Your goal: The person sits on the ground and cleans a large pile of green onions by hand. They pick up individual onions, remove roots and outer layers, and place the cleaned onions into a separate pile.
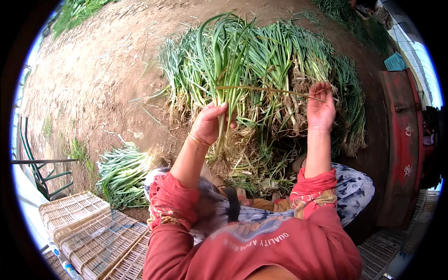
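My left hand (pixel 210 119) grips a small bunch of leeks or green onions (pixel 218 66) near the base of the green leaves. The pale stems and brown roots hang below my fist. A long yellowed leaf (pixel 266 90) stretches nearly straight from that bunch to my right hand (pixel 321 108). Its end lies across the right palm, held by the curled fingers. Behind both hands, a broad heap of the same plants (pixel 280 52) lies on the ground, roots toward me. Stripped leaves and root waste (pixel 262 168) are piled between my feet.
A separate bundle of plants (pixel 126 175) lies by my left knee. Slatted plastic crates (pixel 101 238) stand at lower left, below a green metal frame (pixel 45 175). A red metal panel (pixel 400 147) rises at right near a blue crate (pixel 395 62). Bare soil (pixel 98 70) extends at left.
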